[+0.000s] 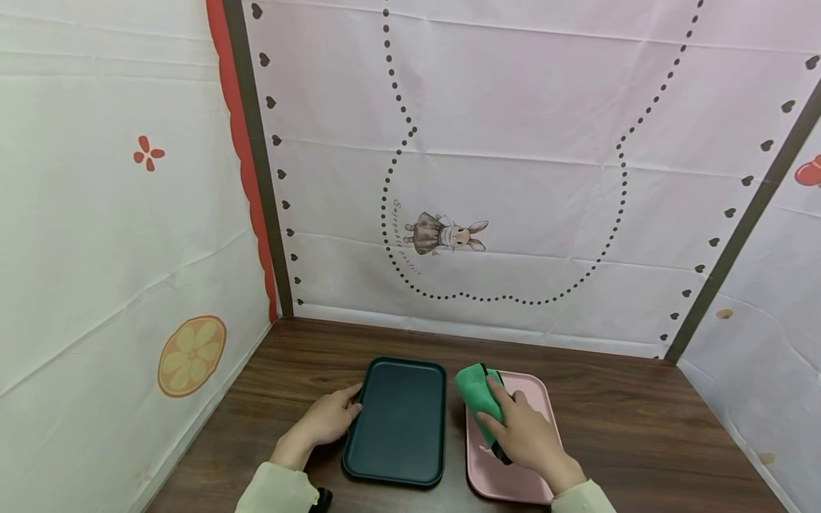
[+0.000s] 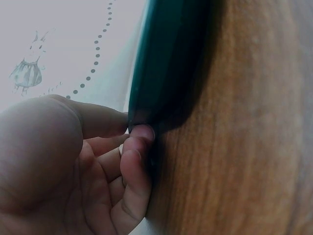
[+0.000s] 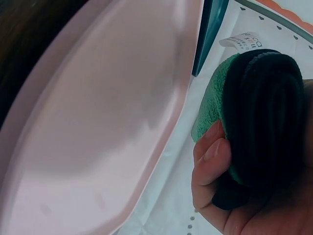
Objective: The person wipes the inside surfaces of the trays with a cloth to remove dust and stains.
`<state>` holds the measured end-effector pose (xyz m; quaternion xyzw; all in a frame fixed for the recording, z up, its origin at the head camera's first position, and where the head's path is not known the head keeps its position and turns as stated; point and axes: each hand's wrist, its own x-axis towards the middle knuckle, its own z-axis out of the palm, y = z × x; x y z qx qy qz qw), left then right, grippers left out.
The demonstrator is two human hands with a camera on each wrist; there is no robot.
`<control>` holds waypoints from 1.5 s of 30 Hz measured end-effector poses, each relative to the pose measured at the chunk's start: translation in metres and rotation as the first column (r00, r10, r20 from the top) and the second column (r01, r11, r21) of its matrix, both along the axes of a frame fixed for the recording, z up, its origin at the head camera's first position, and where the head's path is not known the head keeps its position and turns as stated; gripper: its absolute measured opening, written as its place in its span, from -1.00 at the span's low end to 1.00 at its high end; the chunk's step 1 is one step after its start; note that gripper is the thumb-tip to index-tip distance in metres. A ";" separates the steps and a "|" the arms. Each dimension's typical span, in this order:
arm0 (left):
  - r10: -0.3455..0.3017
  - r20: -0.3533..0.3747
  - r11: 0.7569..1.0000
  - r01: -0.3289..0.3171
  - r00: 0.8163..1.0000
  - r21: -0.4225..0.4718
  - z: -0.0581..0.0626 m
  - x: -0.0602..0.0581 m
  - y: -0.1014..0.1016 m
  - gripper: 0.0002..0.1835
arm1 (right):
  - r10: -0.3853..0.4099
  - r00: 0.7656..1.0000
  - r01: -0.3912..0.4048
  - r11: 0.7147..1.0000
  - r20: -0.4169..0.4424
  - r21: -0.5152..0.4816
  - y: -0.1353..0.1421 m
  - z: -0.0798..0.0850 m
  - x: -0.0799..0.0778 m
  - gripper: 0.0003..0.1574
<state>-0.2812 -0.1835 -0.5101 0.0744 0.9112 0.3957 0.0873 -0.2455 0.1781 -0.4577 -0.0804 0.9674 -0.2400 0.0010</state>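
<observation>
A dark green tray [image 1: 395,420] lies flat on the wooden table. My left hand [image 1: 328,417] pinches its left rim; in the left wrist view the thumb is on the upper edge and the curled fingers [image 2: 134,169] are at the underside. To the right is a pink tray [image 1: 489,486]. Over it, my right hand [image 1: 527,434] grips a folded green towel [image 1: 476,390] with black edging. In the right wrist view the towel's layered black edge [image 3: 264,112] faces the camera, and a white label [image 3: 242,41] sticks out from it.
The brown table [image 1: 628,427] runs to a pale printed cloth [image 1: 513,178] hanging behind. Similar cloths stand at the left [image 1: 128,249] and right [image 1: 763,299] sides. A black band [image 1: 322,500] shows at my left sleeve.
</observation>
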 end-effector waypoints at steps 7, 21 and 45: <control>-0.005 0.002 1.000 0.005 1.000 -0.007 -0.001 -0.002 0.000 -0.42 | 0.030 0.999 -0.030 1.000 0.014 -0.010 -0.013 0.001 -0.002 -0.11; -0.002 -0.011 1.000 0.002 1.000 -0.019 -0.001 -0.002 0.000 -0.43 | 0.080 0.997 -0.080 0.997 0.016 0.013 -0.033 0.003 -0.010 -0.13; -0.001 0.001 1.000 0.001 1.000 -0.005 0.000 0.001 0.000 -0.43 | 0.079 0.997 -0.077 0.995 -0.022 0.059 -0.069 0.001 -0.031 -0.19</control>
